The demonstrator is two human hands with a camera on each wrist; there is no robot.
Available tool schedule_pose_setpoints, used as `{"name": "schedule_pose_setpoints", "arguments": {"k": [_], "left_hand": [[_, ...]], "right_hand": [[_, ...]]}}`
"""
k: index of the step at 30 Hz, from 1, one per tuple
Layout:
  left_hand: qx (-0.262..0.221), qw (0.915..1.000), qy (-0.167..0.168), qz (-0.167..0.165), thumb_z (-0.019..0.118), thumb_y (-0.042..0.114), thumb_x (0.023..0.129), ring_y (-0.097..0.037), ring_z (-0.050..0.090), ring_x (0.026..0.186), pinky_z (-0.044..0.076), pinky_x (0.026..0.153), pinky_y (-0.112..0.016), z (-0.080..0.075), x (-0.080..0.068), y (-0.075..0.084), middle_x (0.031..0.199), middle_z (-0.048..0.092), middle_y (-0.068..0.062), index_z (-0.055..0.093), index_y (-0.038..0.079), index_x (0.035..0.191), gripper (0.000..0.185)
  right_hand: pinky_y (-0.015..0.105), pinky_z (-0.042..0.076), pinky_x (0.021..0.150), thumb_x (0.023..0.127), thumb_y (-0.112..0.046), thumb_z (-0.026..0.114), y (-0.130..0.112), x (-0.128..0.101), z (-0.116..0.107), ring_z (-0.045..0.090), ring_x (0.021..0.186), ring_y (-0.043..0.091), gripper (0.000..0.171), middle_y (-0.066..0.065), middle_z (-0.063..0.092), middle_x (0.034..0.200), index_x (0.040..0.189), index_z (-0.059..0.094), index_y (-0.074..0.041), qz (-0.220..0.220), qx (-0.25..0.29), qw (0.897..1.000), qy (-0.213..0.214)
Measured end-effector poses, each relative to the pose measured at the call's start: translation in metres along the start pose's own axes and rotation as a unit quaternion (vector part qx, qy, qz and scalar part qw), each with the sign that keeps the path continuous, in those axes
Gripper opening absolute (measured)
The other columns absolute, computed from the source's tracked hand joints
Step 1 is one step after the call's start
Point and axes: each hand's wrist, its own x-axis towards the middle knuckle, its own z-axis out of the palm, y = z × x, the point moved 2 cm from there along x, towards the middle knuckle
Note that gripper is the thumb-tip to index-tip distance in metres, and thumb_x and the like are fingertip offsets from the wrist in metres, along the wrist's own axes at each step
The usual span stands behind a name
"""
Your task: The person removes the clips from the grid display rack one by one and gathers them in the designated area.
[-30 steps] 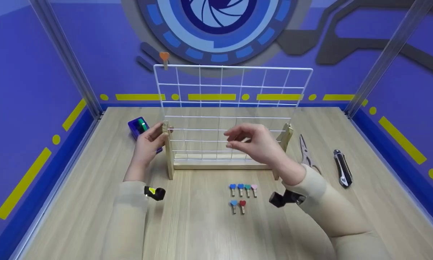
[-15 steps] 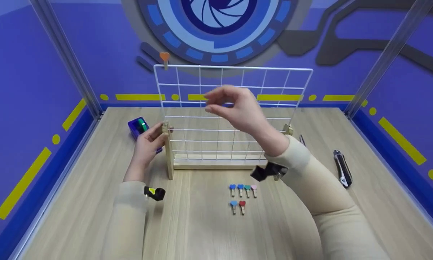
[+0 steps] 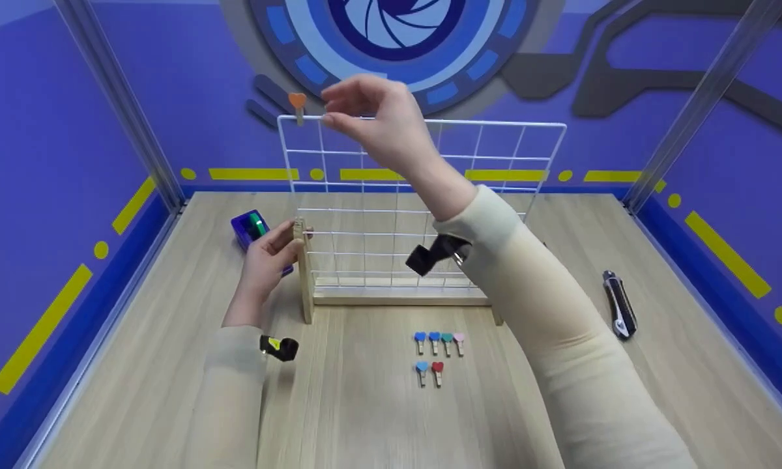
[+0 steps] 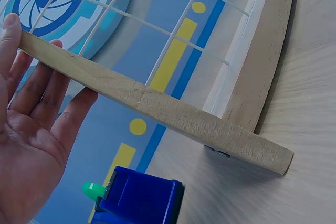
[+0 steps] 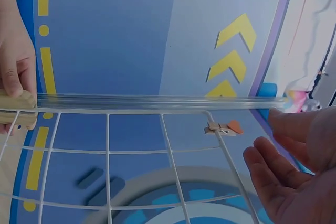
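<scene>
A white wire grid (image 3: pixel 423 156) stands upright in a wooden stand (image 3: pixel 391 296). My left hand (image 3: pixel 267 257) grips the top of the stand's left post (image 3: pixel 305 286); in the left wrist view the thumb and straight fingers of that hand (image 4: pixel 31 129) clasp the post (image 4: pixel 157 108). My right hand (image 3: pixel 358 111) is raised to the grid's top rail, its fingertips just right of an orange heart clip (image 3: pixel 297 103) clipped at the top left corner. In the right wrist view that hand (image 5: pixel 294 182) is loosely curled and empty, close to the clip (image 5: pixel 226 128).
Several small heart clips (image 3: pixel 438 342) lie in two rows in front of the stand. A blue box (image 3: pixel 251 228) with a green part sits behind my left hand. A utility knife (image 3: pixel 619 303) lies at the right. Blue walls surround the wooden table.
My right hand rose from the middle of the grid up and left to the top rail near the orange clip. The left hand stayed on the post.
</scene>
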Motion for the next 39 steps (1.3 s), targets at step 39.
{"name": "schedule_pose_setpoints", "arguments": {"k": [39], "left_hand": [[0.001, 1.0, 0.001, 0.004, 0.061, 0.013, 0.104, 0.005, 0.067, 0.111, 0.058, 0.094, -0.02, 0.0, 0.0, 0.001, 0.148, 0.057, -0.022, 0.046, 0.002, 0.153, 0.053]], "right_hand": [[0.017, 0.057, 0.082, 0.097, -0.019, 0.071, -0.003, 0.034, 0.037, 0.072, 0.089, 0.008, 0.014, 0.003, 0.078, 0.105, 0.105, 0.076, -0.008, 0.078, -0.042, 0.996, -0.007]]}}
